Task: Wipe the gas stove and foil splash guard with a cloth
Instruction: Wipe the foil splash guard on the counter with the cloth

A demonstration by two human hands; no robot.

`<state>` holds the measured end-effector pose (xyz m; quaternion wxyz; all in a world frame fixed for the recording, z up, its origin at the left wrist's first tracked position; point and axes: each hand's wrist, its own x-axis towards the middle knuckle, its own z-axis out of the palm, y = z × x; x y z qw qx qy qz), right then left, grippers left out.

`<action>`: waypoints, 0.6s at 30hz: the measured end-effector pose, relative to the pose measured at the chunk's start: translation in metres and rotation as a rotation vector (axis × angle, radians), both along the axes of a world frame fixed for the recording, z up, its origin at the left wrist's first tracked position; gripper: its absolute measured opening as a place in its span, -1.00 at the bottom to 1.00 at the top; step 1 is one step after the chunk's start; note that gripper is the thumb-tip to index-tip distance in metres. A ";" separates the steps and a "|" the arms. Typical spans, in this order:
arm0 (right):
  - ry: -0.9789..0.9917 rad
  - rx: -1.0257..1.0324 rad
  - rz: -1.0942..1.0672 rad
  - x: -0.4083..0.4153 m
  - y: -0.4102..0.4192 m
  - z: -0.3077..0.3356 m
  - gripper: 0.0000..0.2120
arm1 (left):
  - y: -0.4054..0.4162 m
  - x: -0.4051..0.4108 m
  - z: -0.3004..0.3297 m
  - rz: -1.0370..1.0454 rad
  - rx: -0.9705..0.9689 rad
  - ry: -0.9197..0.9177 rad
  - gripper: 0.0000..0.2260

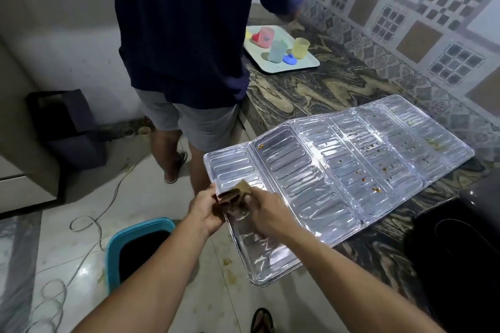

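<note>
Dim indoor light, glare on foil splash guard (338,170) (wide-angle bowed edges)

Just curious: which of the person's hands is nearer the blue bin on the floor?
Left. The left hand holds the cloth almost above the blue bin; the right hand is farther off, over the foil guard.

A silver ribbed foil splash guard (338,170) lies unfolded flat mid-frame, crumb-speckled; a folded brown cloth (232,194) sits at its lower-left edge.

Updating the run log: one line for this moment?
both hands hold brown cloth | foil splash guard flat on counter, crumbs remain
</note>
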<state>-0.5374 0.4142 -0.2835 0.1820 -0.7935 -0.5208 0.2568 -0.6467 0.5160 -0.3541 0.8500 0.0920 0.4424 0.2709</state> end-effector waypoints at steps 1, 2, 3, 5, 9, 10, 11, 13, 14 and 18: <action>0.044 0.012 -0.051 0.006 0.003 0.009 -0.79 | 0.001 -0.003 -0.002 -0.015 0.007 -0.011 -0.65; 0.098 0.032 -0.122 0.015 0.008 0.016 -0.79 | 0.004 -0.005 -0.004 -0.020 0.017 -0.026 -0.64; 0.164 0.073 -0.201 0.026 0.013 0.025 -0.79 | 0.005 -0.007 -0.002 -0.026 0.028 -0.031 -0.64; 0.218 0.185 -0.334 0.051 0.025 0.043 -0.78 | 0.010 -0.008 0.002 -0.032 0.085 -0.037 -0.63; -0.082 0.307 -0.383 0.099 0.057 0.051 -0.74 | 0.018 0.000 0.016 -0.063 0.136 -0.048 -0.56; -0.142 0.300 -0.358 0.106 0.064 0.045 -0.73 | 0.020 0.002 0.017 -0.077 0.143 -0.056 -0.53; -0.202 0.245 -0.305 0.111 0.069 0.038 -0.71 | 0.021 0.004 0.018 -0.089 0.146 -0.062 -0.51; -0.354 0.034 -0.133 0.115 0.075 0.012 -0.63 | 0.024 0.007 0.021 -0.105 0.123 -0.072 -0.47; -0.425 -0.048 -0.056 0.115 0.076 0.000 -0.58 | 0.025 0.008 0.021 -0.104 0.109 -0.082 -0.45; -0.379 0.010 0.013 0.096 0.072 -0.020 -0.54 | 0.028 0.010 0.020 -0.092 0.108 -0.085 -0.43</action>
